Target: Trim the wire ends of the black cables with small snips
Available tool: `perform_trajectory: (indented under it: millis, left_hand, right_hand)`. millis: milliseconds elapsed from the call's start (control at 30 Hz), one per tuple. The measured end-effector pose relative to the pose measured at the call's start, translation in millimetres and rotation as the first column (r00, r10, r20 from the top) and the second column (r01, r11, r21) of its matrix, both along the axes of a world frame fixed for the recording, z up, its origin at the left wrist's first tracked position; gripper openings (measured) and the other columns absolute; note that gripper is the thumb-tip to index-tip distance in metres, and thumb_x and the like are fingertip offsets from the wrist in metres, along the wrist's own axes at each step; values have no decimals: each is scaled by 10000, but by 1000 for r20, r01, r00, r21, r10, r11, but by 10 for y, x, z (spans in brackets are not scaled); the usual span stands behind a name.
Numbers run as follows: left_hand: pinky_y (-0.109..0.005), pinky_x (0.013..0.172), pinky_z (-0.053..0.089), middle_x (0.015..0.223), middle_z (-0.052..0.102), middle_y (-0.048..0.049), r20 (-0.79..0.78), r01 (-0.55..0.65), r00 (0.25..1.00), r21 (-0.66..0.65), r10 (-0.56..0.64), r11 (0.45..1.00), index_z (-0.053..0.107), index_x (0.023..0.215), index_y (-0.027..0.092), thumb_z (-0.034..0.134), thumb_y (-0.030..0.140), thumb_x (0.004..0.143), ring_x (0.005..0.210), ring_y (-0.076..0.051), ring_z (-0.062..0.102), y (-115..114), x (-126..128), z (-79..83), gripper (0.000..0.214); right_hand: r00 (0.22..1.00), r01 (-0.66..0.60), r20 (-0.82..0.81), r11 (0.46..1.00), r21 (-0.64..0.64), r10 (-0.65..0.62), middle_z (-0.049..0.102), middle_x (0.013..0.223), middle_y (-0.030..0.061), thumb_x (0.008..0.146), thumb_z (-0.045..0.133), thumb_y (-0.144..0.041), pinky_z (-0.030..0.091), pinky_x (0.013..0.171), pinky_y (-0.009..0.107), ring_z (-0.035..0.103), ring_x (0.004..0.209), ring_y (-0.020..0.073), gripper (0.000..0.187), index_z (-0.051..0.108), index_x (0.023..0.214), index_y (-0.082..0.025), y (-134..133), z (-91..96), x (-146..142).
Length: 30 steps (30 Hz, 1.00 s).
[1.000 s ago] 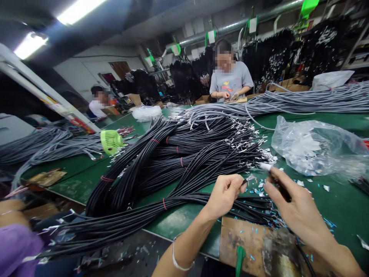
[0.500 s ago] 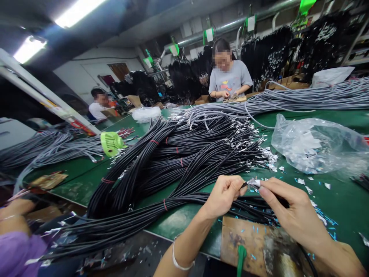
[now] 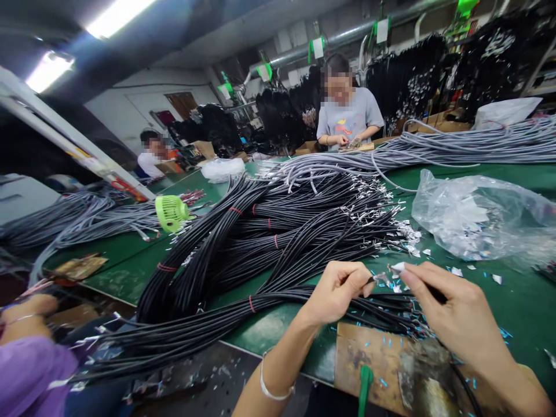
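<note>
My left hand (image 3: 339, 292) is closed round the end of a black cable (image 3: 370, 280), with thin, silvery strands showing beyond my fingers. Opposite it, my right hand (image 3: 452, 307) pinches a small white piece (image 3: 398, 267) between thumb and fingers; it looks like a scrap of foil or wrapping. A small gap lies between that piece and the cable end. Beneath both hands runs a tied bundle of black cables (image 3: 278, 298). Below my right hand is a stained wooden board (image 3: 350, 359) with blue bits and a green-handled tool (image 3: 365, 379) on it.
More black cable bundles (image 3: 234, 255) with red ties cover the middle of the green table (image 3: 525, 307). Grey cables (image 3: 434, 152) lie behind. A clear plastic bag (image 3: 482, 220) of scraps sits right, a green fan (image 3: 171, 213) left. Co-workers sit across (image 3: 350, 116) and at left (image 3: 35, 365).
My right hand has drawn the white piece away to the right, off the cable end, where the two met before. My left hand has hardly moved. The view has shifted slightly.
</note>
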State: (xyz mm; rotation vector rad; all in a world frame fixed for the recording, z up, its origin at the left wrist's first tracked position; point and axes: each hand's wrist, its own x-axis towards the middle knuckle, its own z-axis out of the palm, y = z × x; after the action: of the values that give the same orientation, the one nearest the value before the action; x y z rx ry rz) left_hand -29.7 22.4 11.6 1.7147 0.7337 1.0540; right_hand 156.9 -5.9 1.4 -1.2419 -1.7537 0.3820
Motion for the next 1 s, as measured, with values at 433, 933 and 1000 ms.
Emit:
perform_trajectory:
  millis: [433, 933, 1000]
  left_hand:
    - [-241, 568, 469, 715, 601, -48, -126, -228, 862, 768, 491, 599, 658, 939, 131, 536, 115, 854, 623, -128, 538, -96, 158, -177, 149]
    - [-232, 534, 325, 596, 541, -11, -169, -398, 897, 91, 408, 913, 626, 624, 129, 492, 198, 867, 563, -108, 465, -104, 240, -120, 286]
    - [-228, 507, 299, 574, 510, -3, -111, -271, 958, -57, 264, 961, 592, 595, 122, 498, 261, 860, 528, -96, 427, -60, 193, -93, 313]
  right_hand:
    - [992, -70, 121, 970, 235, 42, 523, 822, 23, 795, 501, -20, 410, 575, 231, 519, 668, 121, 188, 530, 883, -184, -29, -16, -47]
    - [979, -186, 119, 956, 228, 162, 476, 761, 10, 708, 430, 77, 385, 552, 234, 467, 630, 125, 319, 498, 864, -192, 11, -87, -133]
    - [965, -241, 165, 931, 273, 201, 506, 781, 23, 701, 433, 79, 398, 551, 239, 498, 648, 132, 347, 526, 904, -186, 14, -105, -85]
